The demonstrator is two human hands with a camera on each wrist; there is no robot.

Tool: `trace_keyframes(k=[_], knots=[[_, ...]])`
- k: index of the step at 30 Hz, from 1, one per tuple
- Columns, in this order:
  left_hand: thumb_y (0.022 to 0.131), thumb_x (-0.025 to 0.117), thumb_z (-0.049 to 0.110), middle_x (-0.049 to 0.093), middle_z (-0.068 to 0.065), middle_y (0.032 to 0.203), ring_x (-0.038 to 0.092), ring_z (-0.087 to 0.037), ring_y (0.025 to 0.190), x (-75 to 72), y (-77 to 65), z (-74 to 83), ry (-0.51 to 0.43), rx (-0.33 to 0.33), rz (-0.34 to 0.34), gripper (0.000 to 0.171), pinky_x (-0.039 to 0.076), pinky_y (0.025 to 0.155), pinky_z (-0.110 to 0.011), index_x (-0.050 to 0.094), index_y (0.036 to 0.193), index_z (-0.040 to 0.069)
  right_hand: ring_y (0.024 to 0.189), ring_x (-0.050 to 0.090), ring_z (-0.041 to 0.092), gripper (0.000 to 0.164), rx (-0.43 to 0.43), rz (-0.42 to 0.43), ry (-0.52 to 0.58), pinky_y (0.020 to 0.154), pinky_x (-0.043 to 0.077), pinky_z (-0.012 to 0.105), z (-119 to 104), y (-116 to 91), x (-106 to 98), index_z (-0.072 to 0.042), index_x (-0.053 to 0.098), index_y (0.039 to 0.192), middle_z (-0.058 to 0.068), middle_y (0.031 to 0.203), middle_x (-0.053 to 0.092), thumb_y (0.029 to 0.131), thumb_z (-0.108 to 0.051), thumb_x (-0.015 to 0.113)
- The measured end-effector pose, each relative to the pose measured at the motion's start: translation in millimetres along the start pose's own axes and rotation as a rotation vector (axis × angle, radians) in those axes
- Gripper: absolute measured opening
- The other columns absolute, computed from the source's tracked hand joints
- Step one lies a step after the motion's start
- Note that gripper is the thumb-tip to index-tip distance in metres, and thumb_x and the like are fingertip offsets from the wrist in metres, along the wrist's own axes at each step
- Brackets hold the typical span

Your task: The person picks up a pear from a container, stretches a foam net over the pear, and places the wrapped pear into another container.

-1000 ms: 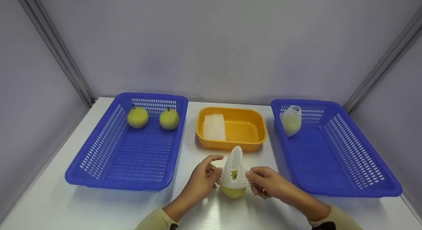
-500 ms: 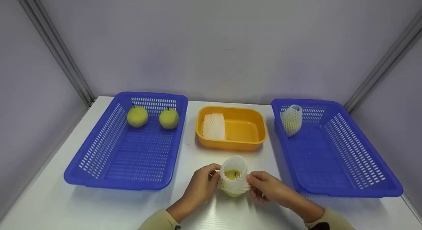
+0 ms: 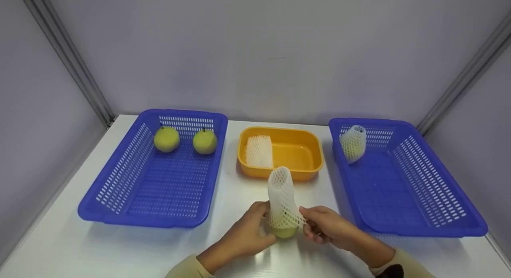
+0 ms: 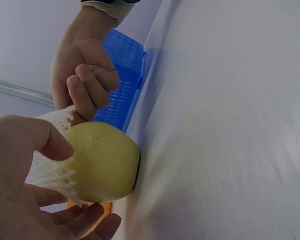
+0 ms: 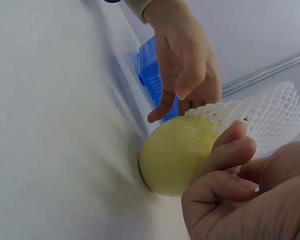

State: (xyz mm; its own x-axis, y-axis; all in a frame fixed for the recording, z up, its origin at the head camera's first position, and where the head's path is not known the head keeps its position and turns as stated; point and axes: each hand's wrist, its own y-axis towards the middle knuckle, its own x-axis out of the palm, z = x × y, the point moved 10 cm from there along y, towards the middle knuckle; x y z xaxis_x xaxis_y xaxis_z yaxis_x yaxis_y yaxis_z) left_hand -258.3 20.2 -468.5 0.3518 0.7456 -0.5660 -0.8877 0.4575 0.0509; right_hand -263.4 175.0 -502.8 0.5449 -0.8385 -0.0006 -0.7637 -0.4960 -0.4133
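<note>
A round yellow-green pear [image 4: 102,162] stands on the white table between the hands. A white foam net sleeve [image 3: 281,194] covers its top and rises above it as a tall tube; the pear's lower part is bare. My right hand [image 3: 329,226] pinches the sleeve's lower right edge, its other fingers curled, as the right wrist view shows. My left hand [image 3: 249,230] is at the pear's left side with thumb and fingers spread apart, the fingers beside the sleeve and pear [image 5: 177,155]. The left fingertips are partly hidden behind the sleeve in the head view.
A blue basket [image 3: 139,220] on the left holds two bare pears [image 3: 205,142]. Behind the hands, an orange tub [image 3: 315,150] holds flat foam sleeves [image 3: 259,151]. A second blue basket [image 3: 423,231] on the right contains a netted pear [image 3: 353,144]. Walls enclose the back and sides.
The sleeve's tube has straightened up and its lower edge sits over the pear's top. The left hand has let go of the sleeve edge and spread its thumb; the right keeps its pinch.
</note>
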Motion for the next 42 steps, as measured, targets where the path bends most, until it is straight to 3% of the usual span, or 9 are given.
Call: trace_keyframes(k=[6, 11, 19, 24, 29, 31, 35, 38, 42], knots=[[0.096, 0.069, 0.046, 0.054, -0.008, 0.133, 0.054, -0.027, 0.123, -0.1, 3.4, 3.7, -0.009, 0.058, 0.032, 0.061, 0.048, 0.105, -0.049, 0.055, 0.139, 0.005, 0.045, 0.042, 0.001, 0.043, -0.012, -0.008, 0.010, 0.042, 0.031, 0.015, -1, -1, 1, -0.006, 0.061, 0.084, -0.008, 0.057, 0.056, 0.110, -0.036, 0.042], [0.094, 0.072, 0.042, 0.059, -0.007, 0.130, 0.059, -0.024, 0.119, -1.1, 7.9, -2.9, 0.045, 0.046, 0.073, 0.059, 0.050, 0.103, -0.045, 0.058, 0.138, 0.004, 0.050, 0.043, 0.005, 0.034, -0.063, 0.035, -0.106, 0.043, 0.033, 0.017, -2, 2, -1, -0.005, 0.061, 0.092, -0.004, 0.061, 0.057, 0.110, -0.028, 0.044], [0.088, 0.078, 0.042, 0.063, -0.005, 0.129, 0.061, -0.021, 0.118, -1.4, 8.5, -9.7, 0.127, -0.007, 0.056, 0.066, 0.051, 0.101, -0.044, 0.058, 0.139, 0.005, 0.048, 0.045, 0.009, 0.030, -0.199, 0.098, -0.281, 0.044, 0.038, 0.020, -9, 5, -3, 0.000, 0.057, 0.093, 0.002, 0.063, 0.055, 0.112, -0.016, 0.039], [0.086, 0.081, 0.040, 0.065, -0.008, 0.127, 0.063, -0.024, 0.117, -2.1, 6.2, -10.5, 0.146, -0.029, 0.033, 0.069, 0.052, 0.100, -0.045, 0.057, 0.140, 0.004, 0.049, 0.047, 0.012, 0.030, -0.229, 0.156, -0.363, 0.044, 0.040, 0.022, -11, 5, -7, -0.001, 0.054, 0.089, 0.003, 0.065, 0.056, 0.111, -0.017, 0.042], [0.086, 0.082, 0.037, 0.063, -0.009, 0.127, 0.062, -0.025, 0.116, -2.4, 5.3, -7.9, 0.166, -0.024, 0.027, 0.070, 0.051, 0.101, -0.045, 0.056, 0.141, 0.003, 0.076, 0.062, 0.022, 0.011, -0.342, 0.304, -0.473, 0.062, 0.052, 0.026, -26, -4, -16, 0.000, 0.057, 0.106, 0.008, 0.092, 0.065, 0.104, -0.011, 0.056], [0.086, 0.082, 0.037, 0.061, -0.011, 0.128, 0.061, -0.027, 0.118, -1.9, 5.0, -6.1, 0.176, -0.016, 0.027, 0.072, 0.050, 0.103, -0.047, 0.055, 0.142, 0.001, 0.097, 0.064, 0.029, 0.024, -0.433, 0.321, -0.500, 0.075, 0.056, 0.033, -35, -9, -15, 0.000, 0.056, 0.121, 0.013, 0.112, 0.065, 0.097, 0.000, 0.061], [0.085, 0.083, 0.040, 0.053, -0.016, 0.142, 0.054, -0.033, 0.131, -2.3, 5.6, -1.9, 0.150, 0.009, 0.030, 0.083, 0.044, 0.110, -0.050, 0.046, 0.148, -0.001, 0.129, 0.051, 0.033, 0.059, -0.569, 0.213, -0.529, 0.097, 0.054, 0.048, -45, -17, -1, -0.001, 0.049, 0.142, 0.017, 0.141, 0.055, 0.086, 0.008, 0.066], [0.085, 0.082, 0.039, 0.050, -0.015, 0.149, 0.049, -0.032, 0.137, -4.2, 7.7, 3.4, 0.082, 0.048, 0.043, 0.088, 0.040, 0.114, -0.049, 0.041, 0.153, 0.001, 0.135, 0.047, 0.027, 0.059, -0.596, 0.137, -0.537, 0.103, 0.051, 0.050, -44, -18, 7, -0.003, 0.047, 0.148, 0.015, 0.147, 0.052, 0.094, -0.006, 0.070], [0.086, 0.082, 0.029, 0.059, -0.008, 0.142, 0.056, -0.023, 0.130, -4.2, 9.3, 7.3, 0.004, 0.109, 0.056, 0.072, 0.046, 0.109, -0.040, 0.051, 0.147, 0.006, 0.133, 0.051, 0.029, 0.058, -0.582, 0.138, -0.542, 0.101, 0.053, 0.045, -43, -14, 7, -0.004, 0.050, 0.146, 0.013, 0.143, 0.056, 0.095, -0.022, 0.074]])
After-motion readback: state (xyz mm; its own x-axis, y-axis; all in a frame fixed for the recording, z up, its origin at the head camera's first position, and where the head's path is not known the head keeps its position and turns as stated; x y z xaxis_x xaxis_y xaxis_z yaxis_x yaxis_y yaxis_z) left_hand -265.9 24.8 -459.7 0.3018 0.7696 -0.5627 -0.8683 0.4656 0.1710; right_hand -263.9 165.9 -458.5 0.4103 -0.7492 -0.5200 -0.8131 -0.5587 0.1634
